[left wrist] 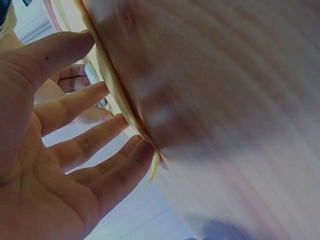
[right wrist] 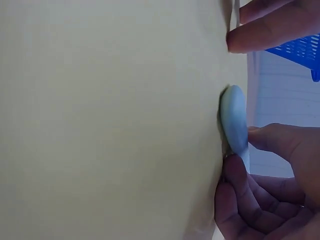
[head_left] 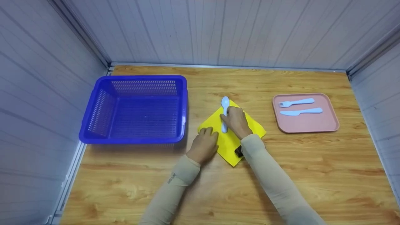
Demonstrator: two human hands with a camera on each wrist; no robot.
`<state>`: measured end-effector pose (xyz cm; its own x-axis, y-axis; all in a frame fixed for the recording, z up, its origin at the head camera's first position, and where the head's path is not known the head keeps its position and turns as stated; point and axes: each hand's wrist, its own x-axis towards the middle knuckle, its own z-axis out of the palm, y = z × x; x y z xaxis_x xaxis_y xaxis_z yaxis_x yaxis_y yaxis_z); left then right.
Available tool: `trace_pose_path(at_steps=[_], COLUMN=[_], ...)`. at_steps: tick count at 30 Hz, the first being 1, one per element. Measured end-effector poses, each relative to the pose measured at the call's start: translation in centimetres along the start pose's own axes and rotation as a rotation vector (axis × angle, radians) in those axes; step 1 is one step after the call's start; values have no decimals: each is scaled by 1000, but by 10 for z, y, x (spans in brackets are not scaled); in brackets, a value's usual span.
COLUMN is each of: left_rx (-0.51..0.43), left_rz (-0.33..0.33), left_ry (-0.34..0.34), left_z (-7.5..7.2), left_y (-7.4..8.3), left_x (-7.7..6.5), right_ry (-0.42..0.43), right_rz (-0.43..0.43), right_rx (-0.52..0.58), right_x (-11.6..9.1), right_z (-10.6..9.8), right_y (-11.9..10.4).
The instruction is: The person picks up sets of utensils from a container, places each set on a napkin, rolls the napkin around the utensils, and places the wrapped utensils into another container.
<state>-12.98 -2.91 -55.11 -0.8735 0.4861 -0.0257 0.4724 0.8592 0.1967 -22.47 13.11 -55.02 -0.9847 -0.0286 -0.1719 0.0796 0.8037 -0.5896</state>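
A yellow napkin (head_left: 227,145) lies flat on the wooden table, turned cornerwise. Across its upper part lies a pale blue spoon (head_left: 225,102), bowl pointing away from me. My right hand (head_left: 238,122) pinches the spoon's handle between thumb and curled fingers, as the right wrist view shows with the handle end (right wrist: 234,120) sticking out. At the napkin's left edge, my left hand (head_left: 203,145) rests with fingers spread. Its fingertips (left wrist: 145,147) touch that edge in the left wrist view, and nothing is gripped there.
Left of the napkin stands a blue plastic basket (head_left: 184,115) with slotted walls. A pink tray (head_left: 306,123) on the right holds a pale blue fork (head_left: 297,102) and knife (head_left: 301,112). Pale panels (head_left: 206,34) enclose the table's back and sides.
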Motion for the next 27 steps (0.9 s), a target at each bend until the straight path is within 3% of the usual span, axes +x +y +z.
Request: trace_pose_path(at_steps=[8,17,23,27], left_rx=[-17,-5,-53,-85], left_rz=[-6,11,3,25], left_ry=[-18,31,57,99], left_z=[2,0,-2,-4], left_y=[1,1,-2,-1], left_x=[2,3,3,5], right_ry=[9,20,-16,5], right_rz=[-11,-30,1,-36], right_rx=[1,5,69,80], right_x=[0,-1,-1,-3], right_z=[-1,-3,-5,-10], right_y=[4,7,7,9])
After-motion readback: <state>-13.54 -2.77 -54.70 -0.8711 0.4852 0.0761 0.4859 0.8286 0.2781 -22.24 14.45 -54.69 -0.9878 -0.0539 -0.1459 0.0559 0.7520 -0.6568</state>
